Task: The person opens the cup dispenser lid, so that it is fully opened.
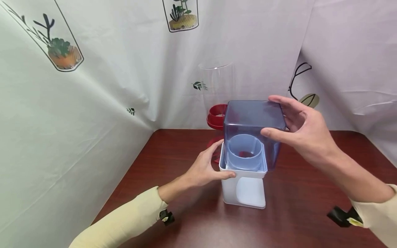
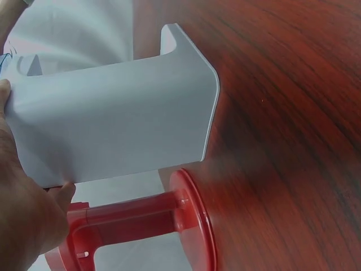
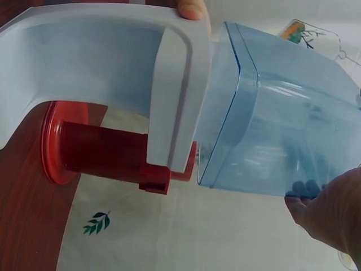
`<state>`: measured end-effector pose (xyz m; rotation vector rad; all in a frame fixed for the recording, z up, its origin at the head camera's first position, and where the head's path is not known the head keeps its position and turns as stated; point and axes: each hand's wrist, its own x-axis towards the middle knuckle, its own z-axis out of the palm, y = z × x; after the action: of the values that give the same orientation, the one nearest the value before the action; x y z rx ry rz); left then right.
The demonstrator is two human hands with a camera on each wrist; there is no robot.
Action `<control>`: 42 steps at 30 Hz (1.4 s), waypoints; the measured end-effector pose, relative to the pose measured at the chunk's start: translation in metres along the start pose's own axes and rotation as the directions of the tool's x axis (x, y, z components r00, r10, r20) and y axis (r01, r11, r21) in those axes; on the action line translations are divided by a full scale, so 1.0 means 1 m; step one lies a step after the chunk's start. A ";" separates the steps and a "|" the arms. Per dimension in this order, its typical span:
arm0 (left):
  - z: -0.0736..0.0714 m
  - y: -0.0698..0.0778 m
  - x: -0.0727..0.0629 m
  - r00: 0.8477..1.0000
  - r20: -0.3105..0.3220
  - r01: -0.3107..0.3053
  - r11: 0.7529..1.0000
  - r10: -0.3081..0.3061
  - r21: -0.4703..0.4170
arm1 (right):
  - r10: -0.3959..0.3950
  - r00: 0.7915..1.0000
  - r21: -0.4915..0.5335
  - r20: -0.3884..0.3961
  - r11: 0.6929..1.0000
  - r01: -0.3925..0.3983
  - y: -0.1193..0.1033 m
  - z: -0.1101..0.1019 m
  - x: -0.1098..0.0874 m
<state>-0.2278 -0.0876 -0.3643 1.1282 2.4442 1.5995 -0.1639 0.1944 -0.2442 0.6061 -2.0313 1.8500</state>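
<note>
A white stand (image 1: 229, 189) with a cut-out front stands upright on the table, a round collar (image 1: 245, 153) rising from its top. My left hand (image 1: 203, 168) grips the stand's upper rim, thumb along the front and fingers at the side and back. In my right hand (image 1: 305, 132) is a see-through blue box-shaped cover (image 1: 252, 113), closed end up, pinched between thumb and fingers at its upper right. The cover is tilted and overlaps the collar in the head view. In the right wrist view, the cover's open edge (image 3: 223, 130) lies beside the stand's top (image 3: 180, 107).
Close behind the white stand is a red stand (image 1: 216, 119) with a tall clear tube (image 1: 217, 79) on it, partly hidden by the cover. The dark wood table (image 1: 173, 151) ends at a white printed cloth (image 1: 133, 69) hung behind and at the sides.
</note>
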 end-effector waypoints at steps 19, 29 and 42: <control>0.001 0.008 -0.004 1.000 0.013 0.011 1.000 -0.011 -0.018 | -0.114 0.991 0.302 -0.076 0.944 0.131 -0.013 -0.019 -0.005; -0.002 0.014 -0.010 1.000 0.017 -0.004 0.999 0.005 -0.034 | -0.106 0.991 0.296 -0.088 0.947 0.127 -0.011 -0.030 -0.015; -0.018 0.017 -0.020 1.000 -0.003 0.001 0.999 -0.001 0.047 | -0.123 0.986 0.373 -0.112 0.914 0.157 -0.009 -0.043 -0.020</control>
<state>-0.2100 -0.1095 -0.3497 1.1313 2.4964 1.5524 -0.1437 0.2388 -0.2422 0.7350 -1.5358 2.1570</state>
